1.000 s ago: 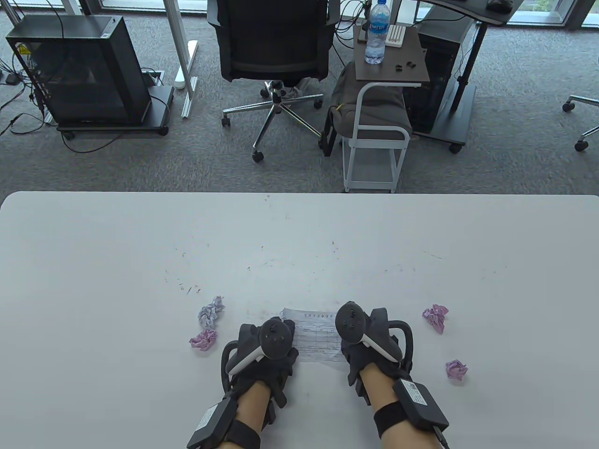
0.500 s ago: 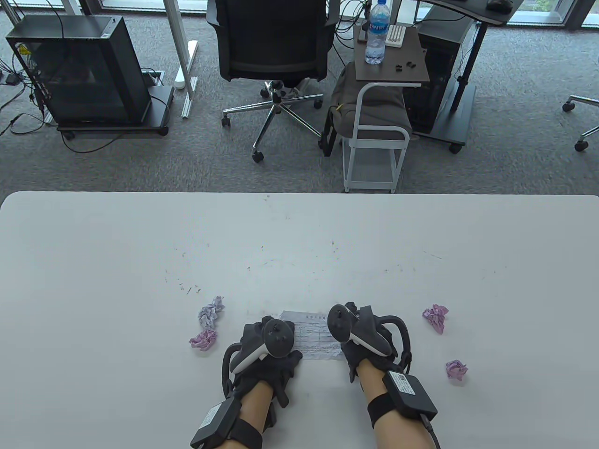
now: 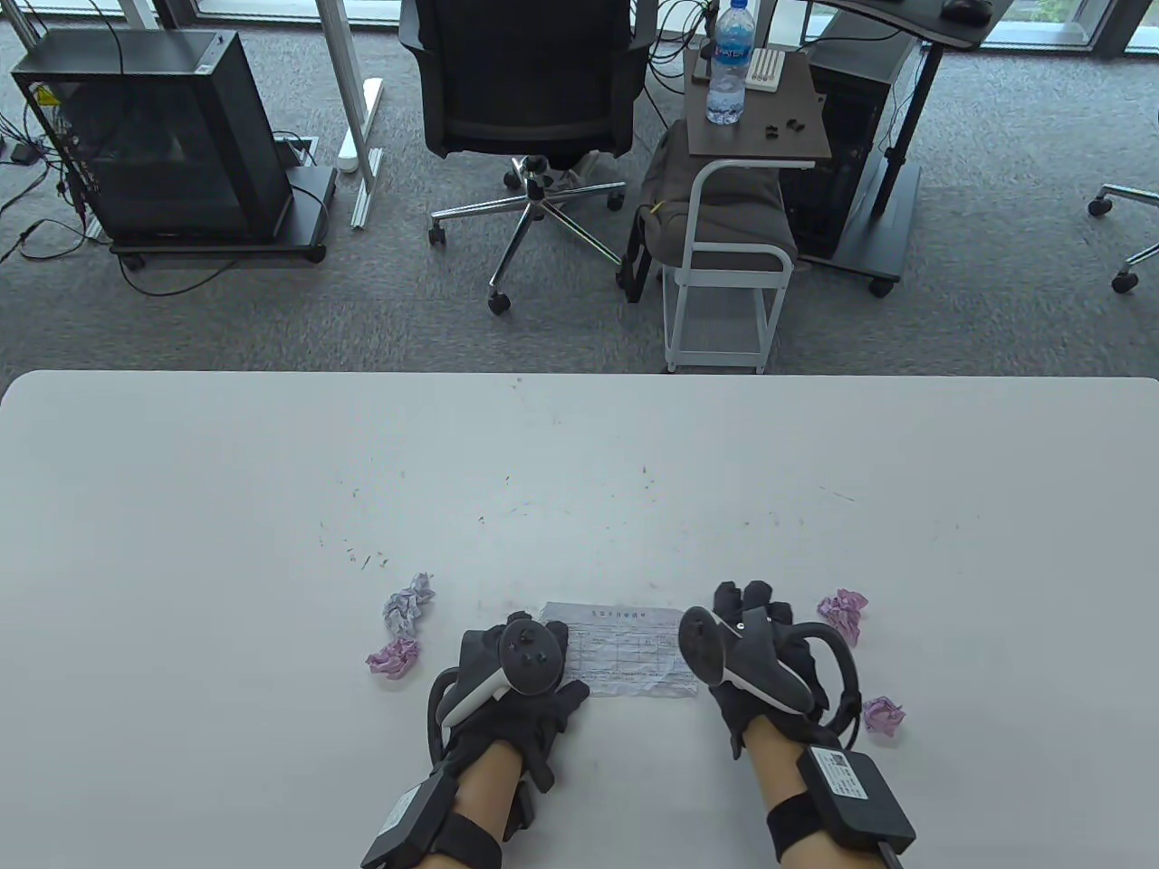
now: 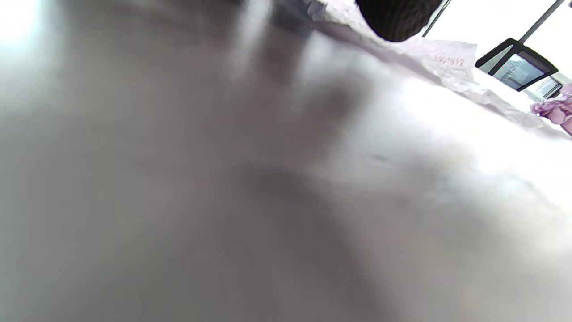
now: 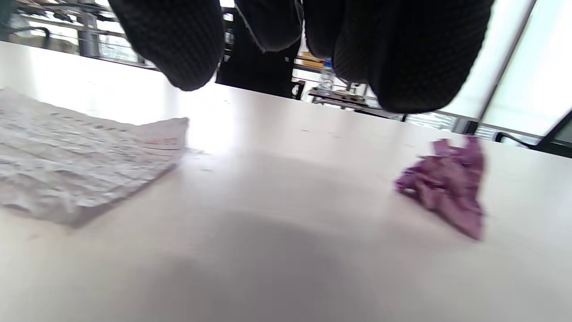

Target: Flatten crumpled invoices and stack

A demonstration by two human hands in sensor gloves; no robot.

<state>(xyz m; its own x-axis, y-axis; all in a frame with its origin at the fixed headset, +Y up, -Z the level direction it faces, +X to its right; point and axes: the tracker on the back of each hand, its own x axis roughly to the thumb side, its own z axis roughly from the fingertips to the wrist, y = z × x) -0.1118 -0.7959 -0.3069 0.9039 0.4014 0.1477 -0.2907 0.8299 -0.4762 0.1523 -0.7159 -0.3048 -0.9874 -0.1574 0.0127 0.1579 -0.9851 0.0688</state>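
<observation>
One sheet (image 3: 625,654) lies mostly flat near the table's (image 3: 579,471) front edge, left hand (image 3: 516,674) pressing its left end flat-fingered, right hand (image 3: 756,652) loose just off its right end, so unpinned creases may curl up.

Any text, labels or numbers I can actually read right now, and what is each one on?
Water bottle on the side table: blue label, brand lettering too small to read with confidence.
Flattened invoice: printed table and header line, too small to read.
Same invoice, left wrist view: red serial number, blurred; not reliably legible.
Wrist pack sticker: unreadable.
</observation>
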